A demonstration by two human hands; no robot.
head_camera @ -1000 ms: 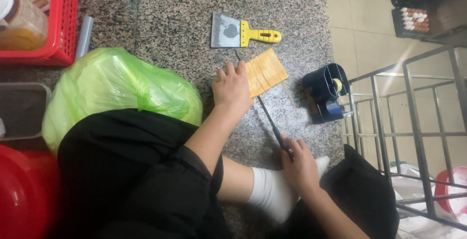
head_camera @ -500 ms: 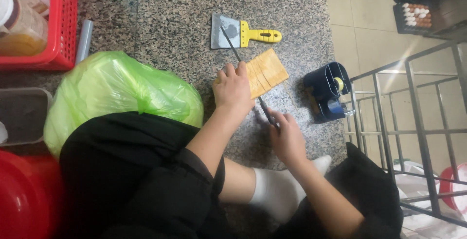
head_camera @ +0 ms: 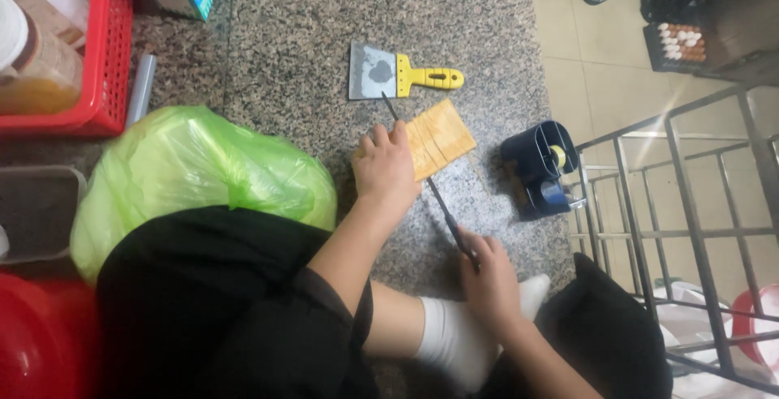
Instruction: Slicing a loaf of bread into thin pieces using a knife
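Presently the person sits on a speckled stone floor (head_camera: 308, 34), working a yellow-tan slab (head_camera: 438, 138) that lies flat just below a putty scraper (head_camera: 398, 74).

Left hand (head_camera: 385, 168): pressed palm-down on the near end of the slab, fingers (head_camera: 380, 138) spread and flat, pinning rather than gripping it.

Right hand (head_camera: 487, 273): fingers closed around the handle of a long thin knife (head_camera: 426, 180). The blade runs up across the slab beside the left hand, its tip near the scraper.

Slab: it shows parallel lines across its face, apparently cuts or scoring. By its look it is light, thin and fairly firm, likely to slide on polished stone unless held down and liable to break along those lines. The best hold is flat pressure on the uncut end, fingers well back from the blade.

Surroundings: a green bag (head_camera: 203, 180) lies left of the left forearm, a red basket (head_camera: 89, 50) sits at upper left, and a dark blue tape dispenser (head_camera: 542, 168) stands right of the slab, apart from it. A metal rack (head_camera: 690, 228) occupies the right side.
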